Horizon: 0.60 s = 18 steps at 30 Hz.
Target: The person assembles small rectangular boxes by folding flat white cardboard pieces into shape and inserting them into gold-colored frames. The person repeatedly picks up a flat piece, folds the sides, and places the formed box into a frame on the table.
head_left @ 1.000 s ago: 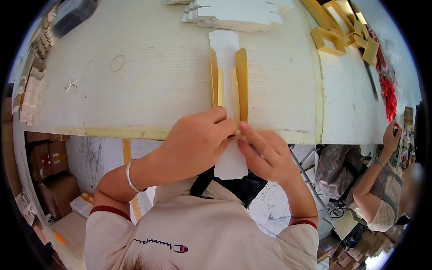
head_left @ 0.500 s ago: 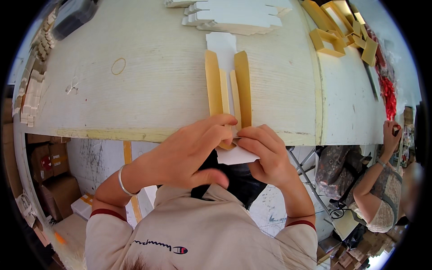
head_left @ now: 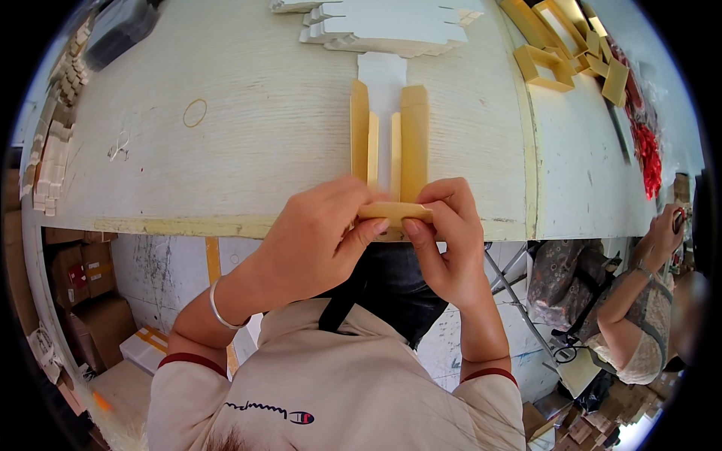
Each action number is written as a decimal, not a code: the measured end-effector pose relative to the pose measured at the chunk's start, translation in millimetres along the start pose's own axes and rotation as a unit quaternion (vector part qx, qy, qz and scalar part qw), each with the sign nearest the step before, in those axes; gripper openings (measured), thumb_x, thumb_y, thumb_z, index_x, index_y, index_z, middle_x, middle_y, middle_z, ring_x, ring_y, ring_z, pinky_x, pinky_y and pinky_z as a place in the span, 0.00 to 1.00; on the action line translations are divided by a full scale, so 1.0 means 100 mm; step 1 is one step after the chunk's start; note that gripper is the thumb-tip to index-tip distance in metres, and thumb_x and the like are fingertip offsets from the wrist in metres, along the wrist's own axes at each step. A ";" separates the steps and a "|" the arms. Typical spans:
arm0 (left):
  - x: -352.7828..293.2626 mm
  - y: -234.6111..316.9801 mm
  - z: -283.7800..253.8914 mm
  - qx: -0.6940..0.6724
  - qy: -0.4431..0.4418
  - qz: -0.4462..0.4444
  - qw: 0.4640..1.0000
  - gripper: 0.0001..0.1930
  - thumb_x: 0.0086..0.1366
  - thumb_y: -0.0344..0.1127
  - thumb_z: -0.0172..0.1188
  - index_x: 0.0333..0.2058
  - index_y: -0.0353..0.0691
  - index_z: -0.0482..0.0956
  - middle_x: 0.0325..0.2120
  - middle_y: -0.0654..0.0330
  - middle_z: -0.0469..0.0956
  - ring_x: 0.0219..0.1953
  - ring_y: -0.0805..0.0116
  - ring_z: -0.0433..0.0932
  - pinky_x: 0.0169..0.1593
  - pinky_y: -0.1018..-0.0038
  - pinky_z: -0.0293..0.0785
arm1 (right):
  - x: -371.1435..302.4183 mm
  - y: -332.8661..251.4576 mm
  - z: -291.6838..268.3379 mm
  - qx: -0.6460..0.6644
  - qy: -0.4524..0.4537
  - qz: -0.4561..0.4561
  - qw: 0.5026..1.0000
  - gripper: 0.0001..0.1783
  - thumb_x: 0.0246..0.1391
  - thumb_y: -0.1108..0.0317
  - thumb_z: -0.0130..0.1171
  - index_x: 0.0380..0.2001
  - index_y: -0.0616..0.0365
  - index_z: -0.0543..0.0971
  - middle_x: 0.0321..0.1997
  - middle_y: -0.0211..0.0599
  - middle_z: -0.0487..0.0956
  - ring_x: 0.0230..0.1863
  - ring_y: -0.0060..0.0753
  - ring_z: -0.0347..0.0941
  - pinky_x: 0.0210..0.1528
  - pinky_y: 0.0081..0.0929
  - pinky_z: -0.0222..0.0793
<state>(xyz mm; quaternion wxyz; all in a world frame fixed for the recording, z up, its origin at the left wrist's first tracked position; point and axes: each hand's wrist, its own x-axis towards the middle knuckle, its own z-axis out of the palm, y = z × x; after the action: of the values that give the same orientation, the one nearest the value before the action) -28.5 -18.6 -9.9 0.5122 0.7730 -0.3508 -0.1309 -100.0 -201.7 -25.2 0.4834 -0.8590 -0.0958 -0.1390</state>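
Observation:
A partly folded cardboard box (head_left: 414,143), yellow on one face and white on the other, lies lengthwise at the table's near edge. Its two long sides stand up, and a white flap reaches away from me at the far end. Both hands are at its near end. My left hand (head_left: 320,225) pinches the left part of the raised yellow end panel, thumb on the near face. My right hand (head_left: 451,240) grips that panel's right part the same way. The fingers behind the panel are partly hidden, and the left ones are slightly blurred.
White flat box blanks (head_left: 383,26) are stacked beyond the box. A rubber band (head_left: 195,113) lies to the left. Finished yellow boxes (head_left: 544,69) sit at the far right, near red material (head_left: 646,154). Another person's hand (head_left: 665,233) shows at the right.
The near end flap, which stuck out toward me white side up, is now folded upright with its yellow face showing. Both thumbs have come onto it, and the box has shifted slightly right.

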 end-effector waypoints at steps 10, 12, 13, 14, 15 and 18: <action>-0.07 -0.14 0.14 0.092 0.081 0.095 0.988 0.19 0.60 0.27 0.61 0.50 0.34 0.72 0.46 0.52 0.70 0.29 0.61 0.75 0.30 0.73 0.74 | -0.06 0.00 0.11 0.051 0.049 0.030 0.997 0.21 0.54 0.84 0.56 0.51 0.61 0.70 0.52 0.43 0.67 0.31 0.24 0.70 0.27 0.19 0.69; -0.10 -0.16 0.13 0.155 0.079 0.128 0.976 0.20 0.60 0.28 0.62 0.52 0.31 0.73 0.47 0.53 0.71 0.26 0.68 0.72 0.29 0.75 0.73 | -0.07 -0.02 0.13 0.076 0.065 0.039 0.994 0.19 0.53 0.84 0.56 0.49 0.62 0.72 0.53 0.44 0.67 0.29 0.25 0.69 0.27 0.20 0.69; -0.10 -0.17 0.13 0.178 0.072 0.129 0.973 0.21 0.60 0.29 0.62 0.51 0.31 0.74 0.46 0.54 0.70 0.27 0.68 0.71 0.29 0.75 0.73 | -0.07 -0.03 0.14 0.088 0.073 0.044 0.992 0.18 0.53 0.84 0.56 0.48 0.63 0.73 0.53 0.45 0.67 0.28 0.25 0.69 0.27 0.20 0.69; -0.09 -0.16 0.12 0.200 0.065 0.131 0.969 0.21 0.59 0.31 0.63 0.51 0.31 0.74 0.46 0.54 0.70 0.27 0.67 0.71 0.29 0.75 0.72 | -0.08 -0.01 0.13 0.056 0.061 0.026 0.996 0.16 0.53 0.84 0.57 0.46 0.63 0.74 0.53 0.45 0.67 0.27 0.27 0.69 0.27 0.21 0.69; -0.09 -0.16 0.10 0.223 0.059 0.133 0.964 0.22 0.59 0.33 0.63 0.51 0.31 0.75 0.46 0.54 0.70 0.28 0.67 0.70 0.29 0.74 0.72 | -0.09 0.01 0.10 0.023 0.048 0.007 0.999 0.15 0.53 0.83 0.58 0.45 0.64 0.74 0.54 0.46 0.67 0.27 0.28 0.69 0.27 0.22 0.69; -0.08 -0.13 0.08 0.283 0.039 0.143 0.948 0.23 0.56 0.35 0.65 0.49 0.31 0.76 0.46 0.55 0.69 0.30 0.66 0.70 0.30 0.73 0.71 | -0.09 0.01 0.10 -0.043 0.039 -0.030 0.998 0.12 0.51 0.82 0.60 0.41 0.66 0.76 0.53 0.48 0.67 0.24 0.30 0.69 0.28 0.25 0.69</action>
<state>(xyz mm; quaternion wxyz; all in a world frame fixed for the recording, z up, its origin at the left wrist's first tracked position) -33.3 -16.0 -26.6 0.2991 0.8325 -0.4597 0.0782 -106.3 -194.2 -33.8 0.4450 -0.8697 -0.0961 -0.1909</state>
